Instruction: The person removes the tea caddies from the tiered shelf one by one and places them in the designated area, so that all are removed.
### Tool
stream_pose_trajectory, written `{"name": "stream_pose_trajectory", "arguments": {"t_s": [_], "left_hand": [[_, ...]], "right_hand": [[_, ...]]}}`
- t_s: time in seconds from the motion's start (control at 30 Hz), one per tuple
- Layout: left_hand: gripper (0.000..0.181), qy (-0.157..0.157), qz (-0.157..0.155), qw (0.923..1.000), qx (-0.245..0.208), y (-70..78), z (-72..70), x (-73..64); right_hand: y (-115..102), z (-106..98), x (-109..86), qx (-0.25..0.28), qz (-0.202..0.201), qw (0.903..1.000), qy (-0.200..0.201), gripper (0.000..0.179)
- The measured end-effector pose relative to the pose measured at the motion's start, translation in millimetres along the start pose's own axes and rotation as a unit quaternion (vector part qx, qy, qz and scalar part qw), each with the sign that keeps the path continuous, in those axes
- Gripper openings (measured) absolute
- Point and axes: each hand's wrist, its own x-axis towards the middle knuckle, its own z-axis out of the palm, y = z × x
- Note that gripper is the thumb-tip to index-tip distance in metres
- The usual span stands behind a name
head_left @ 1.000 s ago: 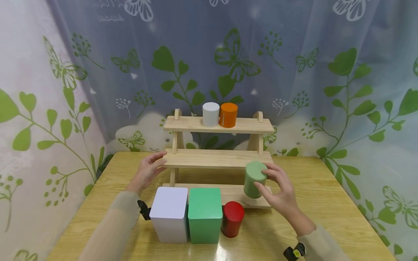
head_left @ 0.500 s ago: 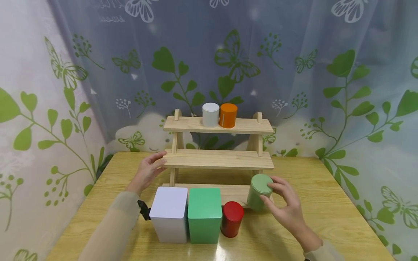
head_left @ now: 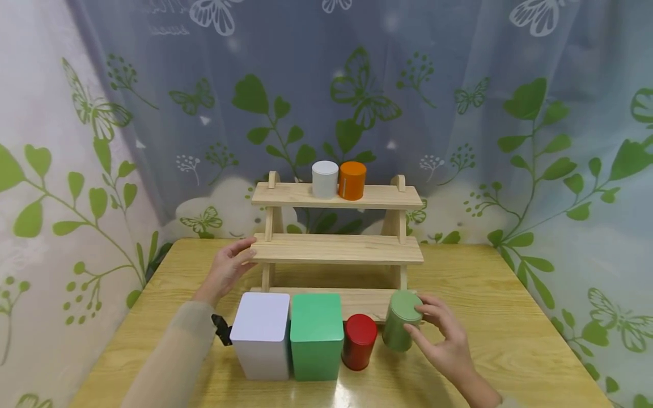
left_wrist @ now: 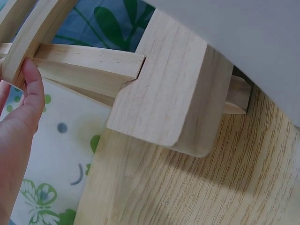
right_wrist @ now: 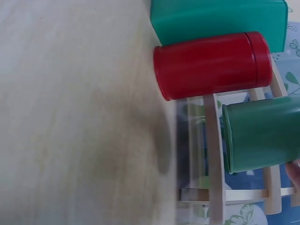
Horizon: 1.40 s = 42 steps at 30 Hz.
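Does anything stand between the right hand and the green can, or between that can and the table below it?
Nothing visible does. The right hand holds the green can, and open space shows between it and the table. The red can stands to its left, the rack behind it.

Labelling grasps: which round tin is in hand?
The light green tin, held by the right hand; the red tin, white tin and orange tin have no hand on them.

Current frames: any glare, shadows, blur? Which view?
Head: bright glare on the table just in front of the green box. Left wrist: soft shadow on the table beside the wooden stand. Right wrist: table washed out, grain smeared, blurry shadow mid-picture; green can darker than in head view.
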Motion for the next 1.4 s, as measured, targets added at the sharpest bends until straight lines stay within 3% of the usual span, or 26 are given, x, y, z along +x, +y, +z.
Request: {"name": "stream_pose_trajectory", "arguments": {"t_s": [0.43, 0.67, 0.93, 1.4], "left_hand": [[0.049, 0.006, -0.012, 0.9999, 0.002, 2.1, -0.5, -1.4], [0.051, 0.008, -0.012, 0.9999, -0.003, 0.7, 0.2, -1.5], [0.05, 0.004, -0.01, 0.9999, 0.008, 1.2, 0.4, -0.6], [0.051, 0.0, -0.008, 1.0, 0.006, 0.8, -1.9, -0.3]], "right_hand": [[2.6, 6.8, -19.1, 0.01, 0.039, 0.9989, -0.024, 0.045], [2.6, 9.8, -29.4, -0.013, 0.055, 0.9977, -0.036, 0.046], [4.3, 12.6, -34.4, 0.011, 0.055, 0.9972, -0.05, 0.046], [3.6, 8.8, -38.7, -0.039, 0.044, 0.9967, -0.057, 0.044]]}}
